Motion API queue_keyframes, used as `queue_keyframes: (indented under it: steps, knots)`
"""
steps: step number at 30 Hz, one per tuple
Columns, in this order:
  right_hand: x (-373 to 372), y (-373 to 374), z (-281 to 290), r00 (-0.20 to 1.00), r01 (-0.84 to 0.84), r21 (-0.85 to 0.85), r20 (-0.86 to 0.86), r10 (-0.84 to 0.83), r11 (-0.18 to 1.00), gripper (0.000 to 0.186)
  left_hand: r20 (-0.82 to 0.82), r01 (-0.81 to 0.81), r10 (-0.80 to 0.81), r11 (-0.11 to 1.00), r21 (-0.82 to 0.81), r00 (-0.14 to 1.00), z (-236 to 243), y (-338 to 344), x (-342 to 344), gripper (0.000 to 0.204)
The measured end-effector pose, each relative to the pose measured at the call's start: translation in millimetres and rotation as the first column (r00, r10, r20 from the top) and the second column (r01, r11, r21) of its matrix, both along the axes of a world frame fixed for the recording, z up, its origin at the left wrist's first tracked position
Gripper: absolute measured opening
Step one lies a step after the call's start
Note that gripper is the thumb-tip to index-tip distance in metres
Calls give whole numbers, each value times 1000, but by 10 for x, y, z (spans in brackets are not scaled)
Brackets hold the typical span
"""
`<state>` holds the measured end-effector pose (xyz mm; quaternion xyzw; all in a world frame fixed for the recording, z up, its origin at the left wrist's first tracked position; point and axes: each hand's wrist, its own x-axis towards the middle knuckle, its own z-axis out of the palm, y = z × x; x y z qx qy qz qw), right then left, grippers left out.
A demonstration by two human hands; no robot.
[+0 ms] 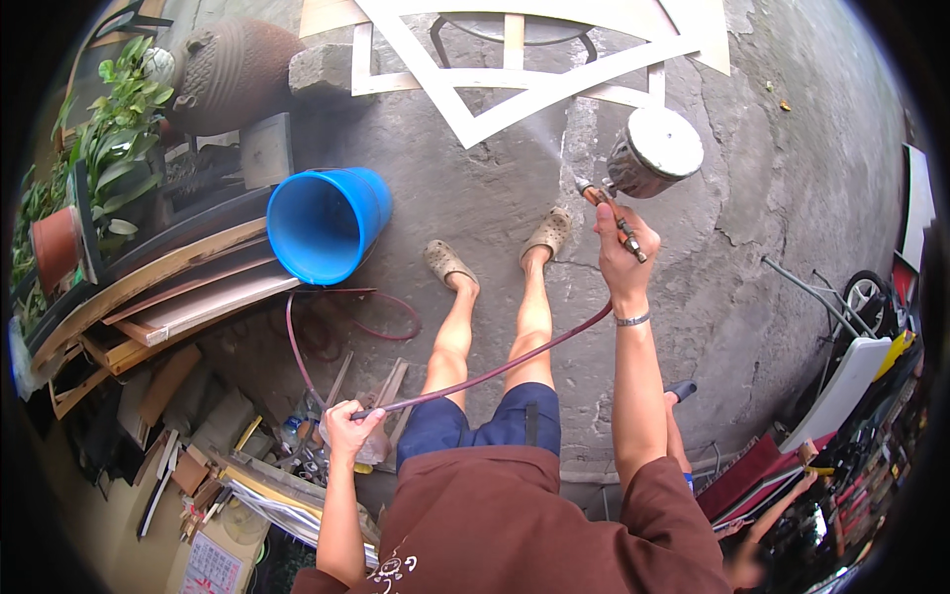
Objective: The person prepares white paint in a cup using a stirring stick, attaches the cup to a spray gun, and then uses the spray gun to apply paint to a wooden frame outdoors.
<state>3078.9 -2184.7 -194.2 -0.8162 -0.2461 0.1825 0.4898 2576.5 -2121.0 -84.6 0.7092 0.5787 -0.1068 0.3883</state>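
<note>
My right hand (627,253) is wrapped round a spray gun (604,198), with a paint-smeared cup (657,150) with a white top attached at its side. A faint mist leaves the nozzle toward white-painted frame strips (574,87) that meet in a corner at the top. My left hand (351,429), lower left, is closed on a dark red hose (485,373). The hose runs across my legs up toward my right wrist; its joint with the gun is hidden. Behind the white strips stands a bare wood frame (406,83) on a dark metal support.
A blue bucket (373,213) lies tipped left of my feet, beside stacked boards (198,302). Loops of hose (401,332) lie on the concrete floor. Potted plants (129,158) and a large clay jar (223,74) stand left. Another person's foot (681,390) shows at right, near a white panel (836,391).
</note>
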Motion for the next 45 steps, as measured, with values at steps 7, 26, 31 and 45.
queue_keyframes:
  steps: [7, 26, 31, 45]
  knots:
    - [-571, 113, 99, 991, -123, -28, -63, 121, 992, 18, 13, 35, -36, 997, 68, 999, -37, 86, -333, 66]
    - [320, 40, -45, 998, -25, 11, 64, 24, 1000, 20, 91, 64, -64, 998, 2, 994, -94, 29, 306, 59]
    - [1029, -76, -179, 984, 44, 29, 170, -49, 999, 21, 100, 83, -79, 996, -30, 992, -135, -14, 691, 60]
    - [2953, -242, -319, 908, 233, 50, 347, -236, 971, 32, 120, 68, -52, 989, -129, 991, -175, -152, 1813, 59]
